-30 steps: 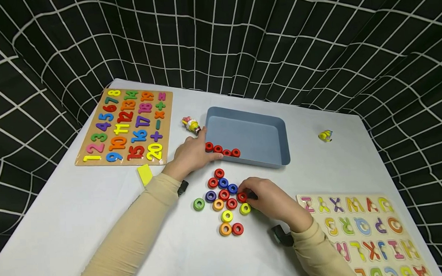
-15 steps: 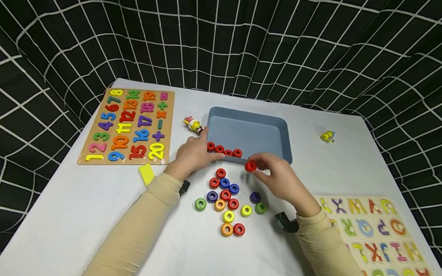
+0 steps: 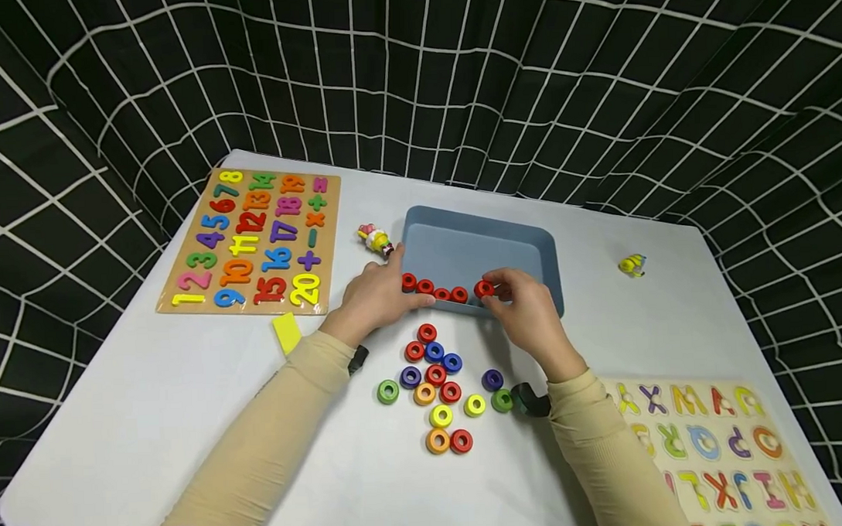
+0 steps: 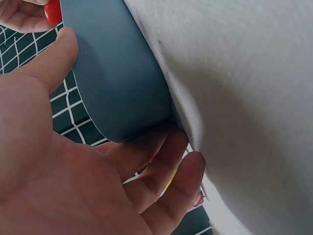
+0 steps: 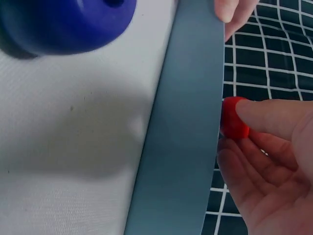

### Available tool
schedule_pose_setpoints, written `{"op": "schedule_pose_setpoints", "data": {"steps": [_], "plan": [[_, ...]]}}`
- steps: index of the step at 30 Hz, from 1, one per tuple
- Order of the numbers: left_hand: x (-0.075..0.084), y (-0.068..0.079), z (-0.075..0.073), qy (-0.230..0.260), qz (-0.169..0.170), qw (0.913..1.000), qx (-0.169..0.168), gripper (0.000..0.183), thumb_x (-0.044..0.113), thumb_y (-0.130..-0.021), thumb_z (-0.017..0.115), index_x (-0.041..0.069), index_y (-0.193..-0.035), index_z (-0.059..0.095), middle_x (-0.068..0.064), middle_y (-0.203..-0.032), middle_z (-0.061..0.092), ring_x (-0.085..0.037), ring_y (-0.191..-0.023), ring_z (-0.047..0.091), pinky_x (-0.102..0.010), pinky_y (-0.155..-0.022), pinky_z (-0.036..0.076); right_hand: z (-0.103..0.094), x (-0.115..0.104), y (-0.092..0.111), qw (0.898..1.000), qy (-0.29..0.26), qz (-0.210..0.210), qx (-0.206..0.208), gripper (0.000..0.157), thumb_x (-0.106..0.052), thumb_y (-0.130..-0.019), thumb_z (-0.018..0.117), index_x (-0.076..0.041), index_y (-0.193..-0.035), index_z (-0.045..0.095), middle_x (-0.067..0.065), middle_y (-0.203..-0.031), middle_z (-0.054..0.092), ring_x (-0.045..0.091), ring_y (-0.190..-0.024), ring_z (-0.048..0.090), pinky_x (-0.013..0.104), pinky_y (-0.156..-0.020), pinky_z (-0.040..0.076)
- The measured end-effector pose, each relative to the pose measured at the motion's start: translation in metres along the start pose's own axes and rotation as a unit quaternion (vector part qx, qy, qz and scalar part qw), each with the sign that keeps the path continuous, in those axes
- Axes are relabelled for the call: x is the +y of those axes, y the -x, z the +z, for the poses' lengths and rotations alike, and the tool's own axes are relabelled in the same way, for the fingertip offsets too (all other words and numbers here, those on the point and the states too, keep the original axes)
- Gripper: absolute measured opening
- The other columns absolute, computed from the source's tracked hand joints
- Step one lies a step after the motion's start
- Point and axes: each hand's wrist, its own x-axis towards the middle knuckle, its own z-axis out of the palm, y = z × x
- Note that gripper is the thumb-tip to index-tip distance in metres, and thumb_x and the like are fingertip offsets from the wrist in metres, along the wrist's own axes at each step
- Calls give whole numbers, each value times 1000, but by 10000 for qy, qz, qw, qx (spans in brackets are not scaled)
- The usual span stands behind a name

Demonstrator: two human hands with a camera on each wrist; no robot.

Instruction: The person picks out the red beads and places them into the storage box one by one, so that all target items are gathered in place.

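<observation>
My left hand grips the near left corner of a shallow blue-grey tray. In the left wrist view its thumb lies at the tray's upper edge and the other fingers curve about the corner, low by the tabletop. My right hand pinches a red ring between thumb and fingers, just inside the tray's near wall. The right wrist view shows this ring right at the rim. Several red rings sit in a row along the near wall, to the left of the pinched one.
Loose rings, among them a yellow one and a green one, lie scattered before the tray. A number board is at left, with a yellow block. A letter board lies at right. Small toy figures flank the tray.
My right hand has picked the red ring out of the loose group and carried it up and forward over the tray's near wall. The left hand keeps its hold on the corner.
</observation>
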Motion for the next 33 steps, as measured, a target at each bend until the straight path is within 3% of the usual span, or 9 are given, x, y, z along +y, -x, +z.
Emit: {"op": "schedule_pose_setpoints", "data": {"steps": [9, 17, 23, 27, 33], "plan": [[1, 0, 2, -7, -28, 10000, 8, 107, 67, -77, 65, 21, -156, 9, -20, -144, 46, -34, -109, 56, -47, -82, 49, 2, 6, -3, 9993, 144, 207, -279, 34, -14, -89, 66, -8, -122, 62, 13, -120, 63, 30, -108, 62, 45, -88, 50], [1, 1, 0, -26, 29, 10000, 68, 107, 67, -78, 65, 19, -156, 10, -21, -142, 47, -35, -110, 56, -48, -83, 49, 2, 4, 3, 9999, 106, 67, -15, 28, -13, -90, 65, -10, -118, 65, 11, -117, 65, 28, -105, 64, 44, -87, 51], [0, 1, 0, -45, 35, 10000, 44, 107, 68, -78, 64, 20, -156, 9, -22, -141, 48, -36, -109, 57, -48, -84, 49, 2, -14, 11, 9977, -265, -621, 15, 20, -12, -89, 67, -11, -109, 68, 5, -106, 67, 20, -94, 65, 42, -85, 53], [-1, 1, 0, -74, 35, 10000, 47, 107, 68, -78, 64, 20, -156, 10, -22, -140, 50, -35, -109, 58, -48, -83, 50, 7, -28, 15, 9902, -370, -1249, -508, 16, -9, -88, 68, -10, -105, 70, 4, -102, 69, 16, -91, 66, 39, -83, 54], [-1, -1, 0, -150, 68, 9999, 36, 107, 68, -78, 63, 19, -156, 10, -21, -140, 50, -35, -114, 56, -48, -83, 50, 22, -39, 16, 9739, 278, -1819, -1331, 20, -9, -88, 68, -14, -108, 70, 0, -108, 71, 15, -99, 67, 37, -91, 51]]}}
